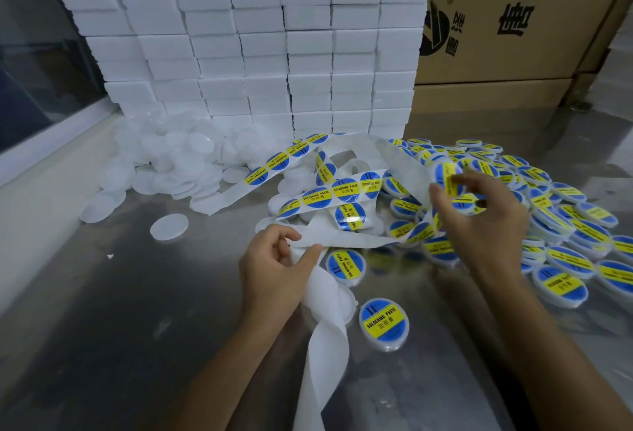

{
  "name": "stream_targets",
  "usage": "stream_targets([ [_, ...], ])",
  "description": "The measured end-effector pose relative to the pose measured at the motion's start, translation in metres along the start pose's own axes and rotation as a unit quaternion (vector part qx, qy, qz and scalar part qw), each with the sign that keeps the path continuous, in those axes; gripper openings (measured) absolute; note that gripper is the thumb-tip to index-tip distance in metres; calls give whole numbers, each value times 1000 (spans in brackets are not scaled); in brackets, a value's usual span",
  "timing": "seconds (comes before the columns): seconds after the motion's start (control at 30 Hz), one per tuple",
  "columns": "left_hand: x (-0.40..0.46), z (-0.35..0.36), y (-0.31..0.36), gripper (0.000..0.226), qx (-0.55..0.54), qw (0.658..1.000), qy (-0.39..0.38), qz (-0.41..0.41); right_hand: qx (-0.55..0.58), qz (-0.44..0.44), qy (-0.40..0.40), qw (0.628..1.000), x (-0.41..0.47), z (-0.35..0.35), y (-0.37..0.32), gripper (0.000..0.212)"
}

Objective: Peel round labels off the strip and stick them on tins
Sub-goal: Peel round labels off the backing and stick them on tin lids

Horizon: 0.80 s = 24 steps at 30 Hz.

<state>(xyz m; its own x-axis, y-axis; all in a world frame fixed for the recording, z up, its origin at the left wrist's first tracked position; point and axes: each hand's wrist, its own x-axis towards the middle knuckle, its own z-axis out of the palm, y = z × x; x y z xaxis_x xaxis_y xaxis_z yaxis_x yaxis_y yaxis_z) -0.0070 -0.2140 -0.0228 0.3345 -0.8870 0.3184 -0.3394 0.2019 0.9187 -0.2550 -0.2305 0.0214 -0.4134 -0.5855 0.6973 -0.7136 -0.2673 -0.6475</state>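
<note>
- The left hand (pixel 274 269) pinches the white backing strip (pixel 325 334) between thumb and forefinger near the middle of the steel table (pixel 120 310); the bare strip twists down from this grip toward the near edge.
- The right hand (pixel 479 221) is raised over the right side of the table, its fingers curled, pinching a round blue-and-yellow label (pixel 448 175) where the strip arches up.
- The strip loops across the middle of the table, with more labels (pixel 317 196) still on it.
- Labelled tins (pixel 561 225) lie heaped toward the right edge; one labelled tin (pixel 384 322) lies apart near the left hand's wrist.
- Plain white tins (pixel 171 170) are piled toward the far left corner, and one plain tin (pixel 169 226) lies alone in front of them.
- Stacked white boxes (pixel 267 37) stand along the far edge, with brown cartons (pixel 513 19) to their right.
</note>
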Motion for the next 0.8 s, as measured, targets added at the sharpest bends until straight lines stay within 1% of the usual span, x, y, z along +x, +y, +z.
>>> stream_targets([
  [0.07, 2, -1, -2, 29, 24, 1000, 7, -14, -45, 38, 16, 998, 10, -2, 18, 27],
  [0.13, 3, -2, -3, 29, 22, 999, -1, -24, -76, 65, 11, 995, 14, -2, 32, 26],
  [0.23, 4, -2, -4, 28, 24, 999, -18, -42, -130, 104, -32, 986, 14, 4, 42, 26],
  [0.33, 7, -6, -6, 28, 0, 997, -35, -71, -176, 100, -104, 974, 12, 9, 47, 22],
  [0.43, 9, -9, -7, 32, -28, 994, -51, -94, -180, 76, -128, 972, 10, 10, 46, 21],
  [0.53, 10, -11, -5, 38, -45, 991, -57, -110, -150, 77, -93, 981, 7, 9, 39, 23],
  [0.57, 11, -12, -5, 39, -55, 990, -57, -116, -132, 64, -72, 987, 6, 8, 35, 23],
  [0.63, 12, -14, -2, 37, -79, 987, -55, -131, -72, 18, -34, 997, 1, 6, 20, 15],
  [0.67, 13, -16, 0, 35, -98, 984, -54, -139, -29, -2, -30, 999, -3, 5, 10, 10],
  [0.7, 13, -17, 1, 35, -120, 980, -53, -147, 15, -21, -44, 999, -9, 4, -1, 6],
  [0.73, 13, -19, 3, 36, -144, 976, -55, -154, 57, -36, -75, 995, -16, 5, -12, 10],
  [0.8, 14, -22, 6, 35, -188, 966, -64, -168, 113, -41, -183, 976, -32, 10, -32, 21],
])
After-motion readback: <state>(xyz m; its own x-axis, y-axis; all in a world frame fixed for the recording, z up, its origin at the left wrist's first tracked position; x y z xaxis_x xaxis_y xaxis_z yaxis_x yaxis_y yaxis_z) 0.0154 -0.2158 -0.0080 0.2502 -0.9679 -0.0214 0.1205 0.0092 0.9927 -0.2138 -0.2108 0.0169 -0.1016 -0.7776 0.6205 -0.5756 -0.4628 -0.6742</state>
